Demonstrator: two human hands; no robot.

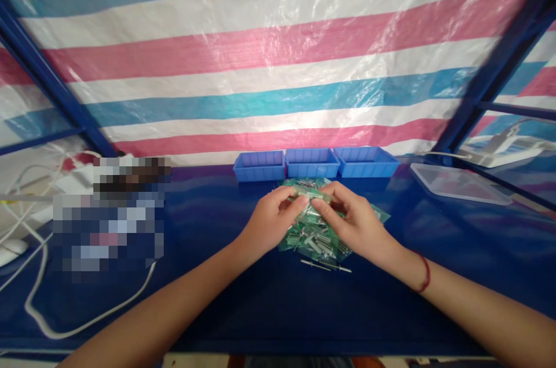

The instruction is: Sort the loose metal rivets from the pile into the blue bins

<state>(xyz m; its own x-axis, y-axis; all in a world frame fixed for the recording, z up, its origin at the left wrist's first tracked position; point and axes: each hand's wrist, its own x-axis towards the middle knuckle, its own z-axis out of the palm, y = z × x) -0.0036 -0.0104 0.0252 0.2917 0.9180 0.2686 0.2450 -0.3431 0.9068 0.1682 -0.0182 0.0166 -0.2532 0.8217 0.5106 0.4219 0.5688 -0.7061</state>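
Observation:
Between my two hands is a small clear green-tinted plastic bag, with slim silvery metal pieces inside. My left hand pinches its left side between thumb and fingers. On the right side, my right hand grips it the same way, thumbs nearly meeting. Below and behind them lies a pile of similar green bags holding metal pieces that look like blind rivets. Two loose rivets rest on the blue table in front of the pile. My fingertips behind the bag are partly hidden.
Three blue plastic bins stand in a row behind the pile. A translucent lid lies at the right, near a white device. White cables and a pixelated area occupy the left of the blue table.

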